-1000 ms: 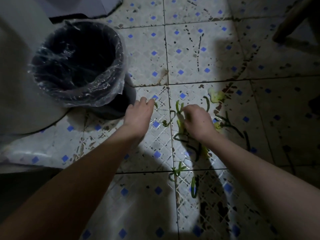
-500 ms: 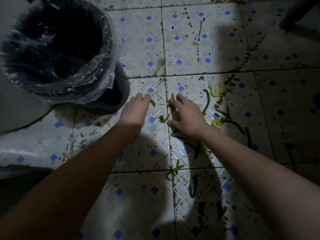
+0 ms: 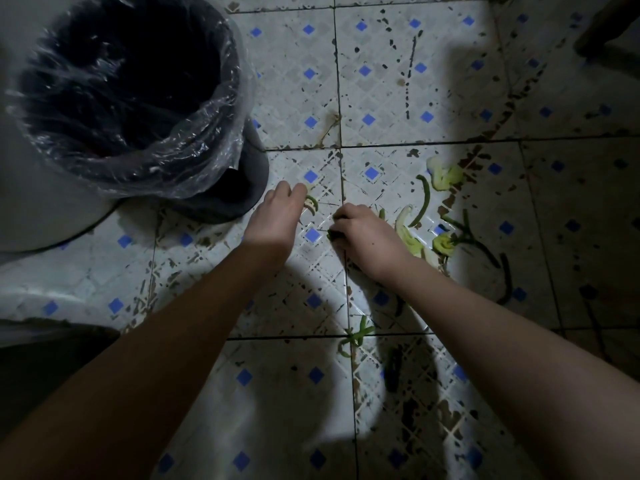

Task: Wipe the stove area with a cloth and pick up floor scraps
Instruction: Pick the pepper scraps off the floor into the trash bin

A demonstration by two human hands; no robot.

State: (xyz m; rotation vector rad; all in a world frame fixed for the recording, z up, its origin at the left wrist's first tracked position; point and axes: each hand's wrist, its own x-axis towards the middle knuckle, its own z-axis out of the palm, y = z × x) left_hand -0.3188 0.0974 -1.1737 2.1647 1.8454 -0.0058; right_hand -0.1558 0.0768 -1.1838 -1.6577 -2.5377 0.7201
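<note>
Fingers of our right hand [image 3: 367,237] clench green scraps [image 3: 331,234] mid-frame. Our left hand [image 3: 277,220] touches a curled strip [image 3: 310,203]; we cannot tell its grip.

Scraps [image 3: 426,199] lie on floor [image 3: 294,393] right of bin [image 3: 239,195].

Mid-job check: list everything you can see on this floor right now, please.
bin: one, dark with clear plastic liner, upper left.
floor tiles: white with blue diamonds, stained, throughout.
green scraps: several strips, scattered right of and below the hands.
pale leafy pieces: about three, yellow-green, right of the right hand.
pale rounded object: one, left edge, beside the bin; unidentifiable.
left hand: one, fingertips at a curled scrap beside the bin.
right hand: one, gripping some green scraps, centre.
</note>
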